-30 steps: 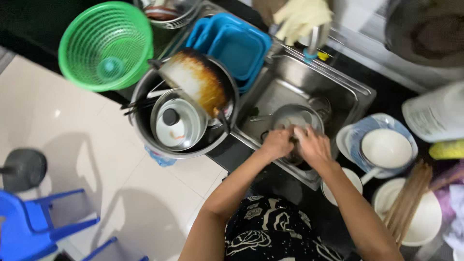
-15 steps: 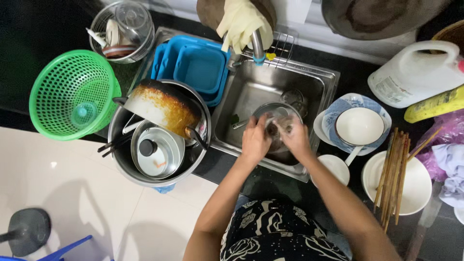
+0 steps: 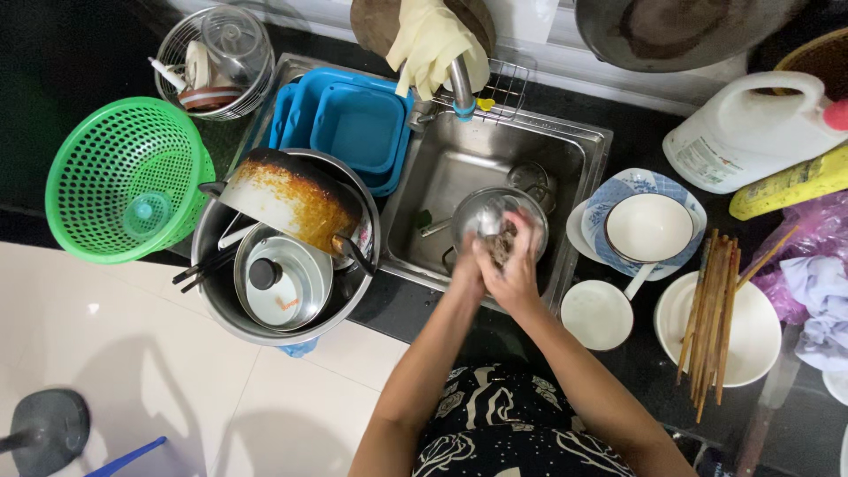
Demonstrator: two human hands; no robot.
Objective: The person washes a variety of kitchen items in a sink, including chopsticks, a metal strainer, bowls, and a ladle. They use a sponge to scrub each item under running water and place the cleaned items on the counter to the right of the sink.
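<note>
Both my hands work over a small steel bowl [image 3: 495, 212] standing in the steel sink [image 3: 565, 168]. My left hand [image 3: 465, 268] grips the bowl's near rim. Pressed close beside it, my right hand [image 3: 519, 269] is closed on a dark scouring pad [image 3: 503, 245] against the bowl's inside. The hands hide the bowl's near part. A metal utensil [image 3: 433, 227] lies on the sink floor to the left of the bowl.
A large steel basin [image 3: 212, 291] left of the sink holds a scorched pan [image 3: 287, 199], a pot lid [image 3: 283, 281] and chopsticks. Blue tubs [image 3: 358, 124], a green colander [image 3: 124, 177], bowls, chopsticks [image 3: 711, 309] and a white jug [image 3: 751, 132] crowd the counter. A rubber glove [image 3: 428, 40] hangs over the tap.
My hands have drawn closer together over the bowl, with the right hand now over its near rim. The view has shifted, so everything sits lower and further right in the frame.
</note>
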